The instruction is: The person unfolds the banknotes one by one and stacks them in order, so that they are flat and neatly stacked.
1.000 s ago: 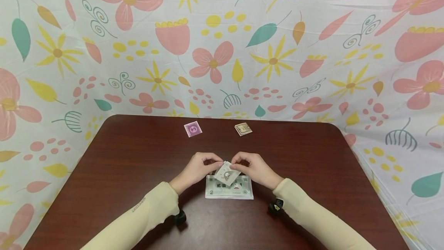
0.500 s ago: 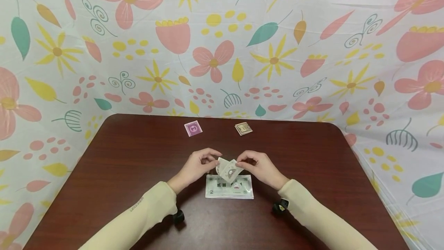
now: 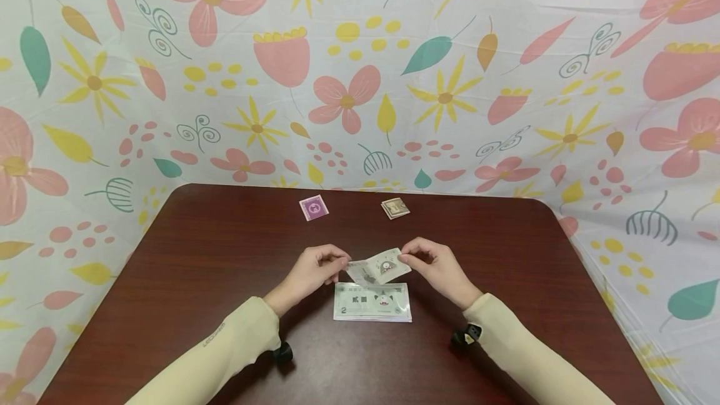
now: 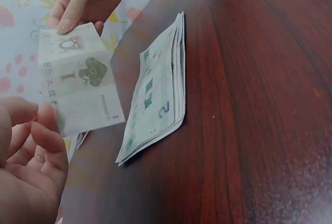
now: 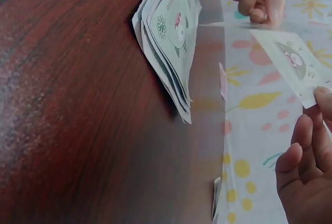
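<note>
Between both hands stretches a creased pale play banknote (image 3: pixel 385 266), printed with a 1 and a cartoon animal. My left hand (image 3: pixel 312 272) pinches its left end between thumb and fingers. The right hand (image 3: pixel 439 270) pinches the opposite end. In the left wrist view the banknote (image 4: pixel 83 81) still bends along its fold lines, with the left hand (image 4: pixel 31 156) at the near corner. Just in front of it a stack of pale green play banknotes (image 3: pixel 372 302), marked 2, lies on the table. The right wrist view shows the stack's layered edges and the right hand (image 5: pixel 311 151).
At the back of the brown table (image 3: pixel 236 236) lie a folded purple note (image 3: pixel 314 208) on the left and a small pile of folded brownish notes (image 3: pixel 395 208) on the right. A flower-patterned cloth (image 3: pixel 349 49) hangs behind the table and along both sides.
The hands have moved apart, the right one farther to the right. The small folded banknote between them has opened out into a longer strip. The stack in front has stayed put.
</note>
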Demonstrator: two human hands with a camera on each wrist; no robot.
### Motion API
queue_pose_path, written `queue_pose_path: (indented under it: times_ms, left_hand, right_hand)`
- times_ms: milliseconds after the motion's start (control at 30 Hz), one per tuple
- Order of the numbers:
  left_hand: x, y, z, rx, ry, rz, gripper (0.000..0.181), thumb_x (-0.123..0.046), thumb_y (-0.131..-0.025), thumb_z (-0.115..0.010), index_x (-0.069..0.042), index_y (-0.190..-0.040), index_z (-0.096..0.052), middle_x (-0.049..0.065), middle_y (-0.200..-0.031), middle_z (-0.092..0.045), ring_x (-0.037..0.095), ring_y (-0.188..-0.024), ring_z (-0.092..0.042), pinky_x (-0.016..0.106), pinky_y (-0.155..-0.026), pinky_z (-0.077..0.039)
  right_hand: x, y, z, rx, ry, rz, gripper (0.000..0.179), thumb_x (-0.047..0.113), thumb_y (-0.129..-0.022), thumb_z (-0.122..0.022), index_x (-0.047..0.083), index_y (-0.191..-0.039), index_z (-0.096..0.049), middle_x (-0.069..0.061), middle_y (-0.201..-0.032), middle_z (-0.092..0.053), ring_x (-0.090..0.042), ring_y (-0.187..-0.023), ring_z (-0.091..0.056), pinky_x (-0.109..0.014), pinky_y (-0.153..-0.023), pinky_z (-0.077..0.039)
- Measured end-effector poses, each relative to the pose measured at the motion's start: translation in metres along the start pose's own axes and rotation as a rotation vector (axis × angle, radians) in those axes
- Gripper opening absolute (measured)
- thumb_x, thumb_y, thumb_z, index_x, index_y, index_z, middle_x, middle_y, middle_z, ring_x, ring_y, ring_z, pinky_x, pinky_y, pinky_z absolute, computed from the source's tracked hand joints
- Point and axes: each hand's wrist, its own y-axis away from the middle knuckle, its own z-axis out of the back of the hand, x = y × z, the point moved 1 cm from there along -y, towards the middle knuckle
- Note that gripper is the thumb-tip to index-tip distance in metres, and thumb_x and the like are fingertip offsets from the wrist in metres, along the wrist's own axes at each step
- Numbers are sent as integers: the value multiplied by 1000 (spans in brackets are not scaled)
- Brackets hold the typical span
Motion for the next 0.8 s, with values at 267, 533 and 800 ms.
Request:
queue_pose_path:
  times_ms: [267, 533, 800]
  left_hand:
    - [2, 4, 1, -54, -113, -49, 8, -8, -95, -74, -2, -98, -77, 10, -88, -73, 8, -70, -56, 20, -63, -45]
    - [7, 11, -3, -38, -15, -2, 5, -3, -96, -71, 1, -98, -70, 22, -85, -69, 16, -58, -54, 29, -48, -47]
    - [1, 18, -4, -119, -112, 3, 26, -4, -95, -73, -4, -117, -59, 9, -82, -73, 7, -59, -51, 22, -56, -42]
  right_hand:
    - [3, 2, 5, -43, -28, -68, 5, 11, -95, -76, 14, -98, -73, 0, -89, -72, -10, -80, -60, -24, -70, -48]
    - [-2, 10, -2, -49, -71, -135, 7, 10, -96, -75, 6, -99, -71, -6, -82, -69, -9, -70, -56, -23, -63, -45]
    - [-4, 18, -10, -12, -46, -134, 18, 5, -94, -76, 8, -103, -61, 0, -81, -69, -8, -71, -58, -22, -64, -47]
